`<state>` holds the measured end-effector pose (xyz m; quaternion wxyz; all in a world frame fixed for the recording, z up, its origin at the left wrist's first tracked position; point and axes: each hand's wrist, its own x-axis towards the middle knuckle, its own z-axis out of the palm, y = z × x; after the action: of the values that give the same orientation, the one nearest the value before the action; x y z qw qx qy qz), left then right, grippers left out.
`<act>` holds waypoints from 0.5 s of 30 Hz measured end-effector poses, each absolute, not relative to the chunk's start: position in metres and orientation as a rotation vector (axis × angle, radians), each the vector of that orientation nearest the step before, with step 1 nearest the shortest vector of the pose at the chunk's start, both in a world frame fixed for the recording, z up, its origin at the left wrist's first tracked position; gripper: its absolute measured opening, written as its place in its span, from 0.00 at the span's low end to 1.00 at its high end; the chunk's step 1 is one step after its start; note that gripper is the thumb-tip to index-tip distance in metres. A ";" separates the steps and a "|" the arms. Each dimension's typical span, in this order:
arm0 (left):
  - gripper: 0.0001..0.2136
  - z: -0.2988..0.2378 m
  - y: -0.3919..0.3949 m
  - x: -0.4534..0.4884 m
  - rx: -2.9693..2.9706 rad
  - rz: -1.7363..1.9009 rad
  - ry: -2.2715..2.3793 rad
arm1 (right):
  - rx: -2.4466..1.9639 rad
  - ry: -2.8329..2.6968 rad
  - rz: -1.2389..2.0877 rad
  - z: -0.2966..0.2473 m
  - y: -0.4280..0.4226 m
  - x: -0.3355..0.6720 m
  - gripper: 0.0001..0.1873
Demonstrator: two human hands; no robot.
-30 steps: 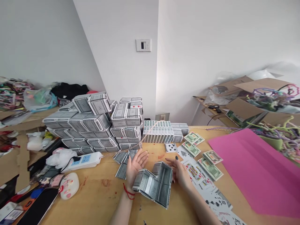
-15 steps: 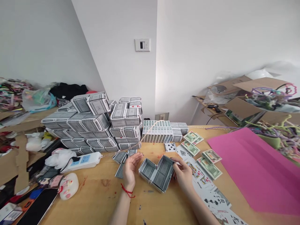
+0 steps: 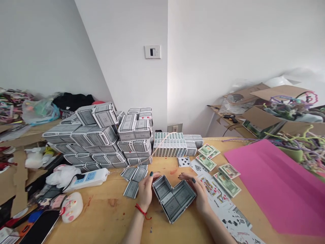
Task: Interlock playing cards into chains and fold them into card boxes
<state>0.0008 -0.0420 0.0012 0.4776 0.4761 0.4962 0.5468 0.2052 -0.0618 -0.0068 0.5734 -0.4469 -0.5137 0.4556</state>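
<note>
Between my hands rests an open heart-shaped box made of playing cards point(image 3: 177, 200), its grey patterned card backs showing inside. My left hand point(image 3: 146, 191), with a red string bracelet at the wrist, cups the box's left side. Around its right side curves my right hand point(image 3: 199, 193). The fingers of both hands bend behind the box and are partly hidden. Left of my left hand lie several loose face-down playing cards point(image 3: 132, 188). Face-up playing cards point(image 3: 210, 185) spread beside my right hand.
Stacked card-built boxes point(image 3: 88, 135) rise at the back left. A row of upright card pieces point(image 3: 170, 144) stands behind the hands. Small card bundles point(image 3: 227, 183) and a pink sheet point(image 3: 274, 183) lie right. A power strip point(image 3: 88, 179) and a phone point(image 3: 42, 227) are left.
The heart-shaped box has turned and come slightly nearer to me. My left hand has moved from beside it onto its left side; my right hand has gone from its edge to cupping its right side.
</note>
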 end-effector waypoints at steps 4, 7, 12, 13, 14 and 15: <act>0.16 0.012 -0.044 0.003 1.317 1.143 1.021 | -1.169 -1.297 1.082 -0.009 -0.063 0.201 0.22; 0.14 0.009 -0.045 0.009 1.357 1.086 1.077 | -1.199 -1.283 1.089 -0.010 -0.061 0.195 0.23; 0.13 -0.003 -0.044 0.017 1.345 1.146 1.164 | -1.243 -1.269 1.081 -0.013 -0.059 0.189 0.24; 0.14 -0.004 -0.044 0.018 1.350 1.151 1.170 | -1.256 -1.266 1.070 -0.013 -0.059 0.188 0.25; 0.14 -0.004 -0.045 0.018 1.354 1.153 1.175 | -1.263 -1.264 1.065 -0.013 -0.059 0.188 0.25; 0.14 -0.003 -0.045 0.018 1.353 1.156 1.181 | -1.264 -1.261 1.064 -0.013 -0.059 0.188 0.25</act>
<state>0.0181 -0.0454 -0.0029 0.4819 0.5552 0.4844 0.4742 0.1881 -0.0592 -0.0127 0.5068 -0.5243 -0.5229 0.4414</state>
